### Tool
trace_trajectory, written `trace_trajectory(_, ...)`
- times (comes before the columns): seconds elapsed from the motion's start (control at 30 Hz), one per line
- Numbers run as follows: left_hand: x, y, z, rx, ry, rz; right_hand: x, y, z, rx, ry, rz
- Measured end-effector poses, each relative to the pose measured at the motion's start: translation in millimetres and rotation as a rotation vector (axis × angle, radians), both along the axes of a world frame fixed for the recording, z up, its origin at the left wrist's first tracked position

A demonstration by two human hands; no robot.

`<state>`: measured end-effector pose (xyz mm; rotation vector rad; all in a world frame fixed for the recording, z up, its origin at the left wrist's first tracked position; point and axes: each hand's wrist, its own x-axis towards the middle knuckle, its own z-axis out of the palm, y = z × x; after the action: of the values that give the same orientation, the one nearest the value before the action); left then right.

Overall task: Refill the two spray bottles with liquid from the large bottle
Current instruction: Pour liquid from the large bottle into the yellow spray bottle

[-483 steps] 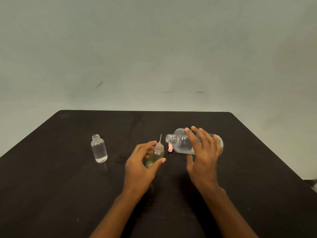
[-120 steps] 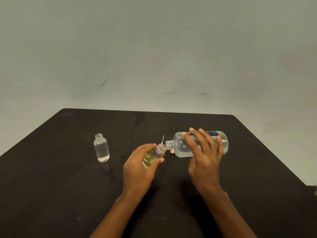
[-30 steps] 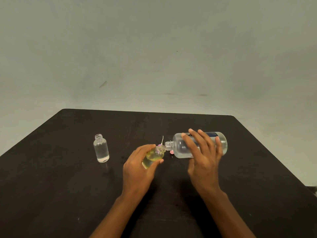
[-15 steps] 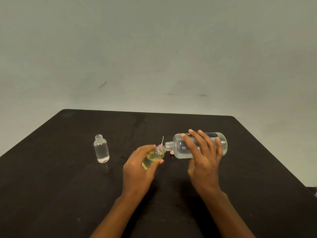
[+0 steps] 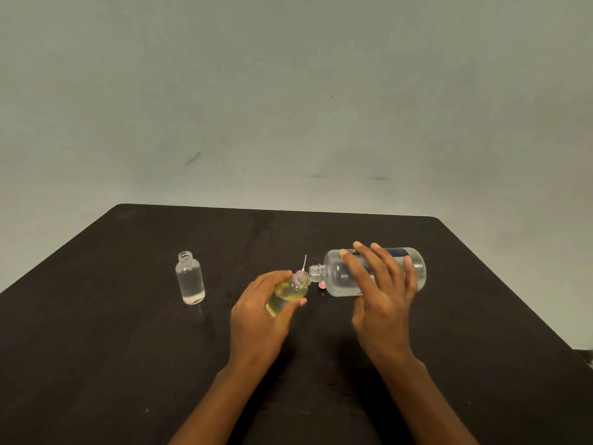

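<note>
Step in hand: pouring from the large bottle [image 5: 373, 273] into the yellow-tinted spray bottle [image 5: 286, 293]; judged second of the two fills.
Key relation: large bottle's mouth meets the spray bottle's neck, mouth to mouth, just left of my right hand [image 5: 382, 295] and just right of my left hand [image 5: 260, 311].
Long axis, large bottle: near level, running left-right, neck pointing left, base to the right.
Long axis, spray bottle: tilted, neck up and to the right toward the large bottle's mouth.
Right fingers: spread over the top of the large bottle's body, thumb underneath, gripping it.
Left fingers: curled round the spray bottle's lower body, thumb tip on its near side.
Nearer hand: left holds the receiver, right holds the source; neither needs to reach.
Clear spray bottle [image 5: 190, 279]: upright on the table [image 5: 96, 348], open, liquid inside, well to the left, untouched.
Small pink bits: behind the two necks, one with a thin white tube standing up; probably the spray tops, cannot tell for sure.
Change from half a second ago: none I can make out; both bottles and both hands sit as before.
Change from sixteen seconds ago: large bottle now lies flatter, with its mouth brought down to the neck.
Risk, my judgement: narrow neck, small misalignment spills onto the table.
</note>
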<state>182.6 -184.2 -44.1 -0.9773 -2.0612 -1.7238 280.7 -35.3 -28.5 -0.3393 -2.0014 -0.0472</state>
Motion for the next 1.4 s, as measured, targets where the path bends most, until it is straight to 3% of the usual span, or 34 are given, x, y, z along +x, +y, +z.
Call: trace_trajectory(1.4,0.5,-0.2,2.5,0.001,0.021,-0.010,1.4,-0.5,3.0,0.003,-0.029,-0.012)
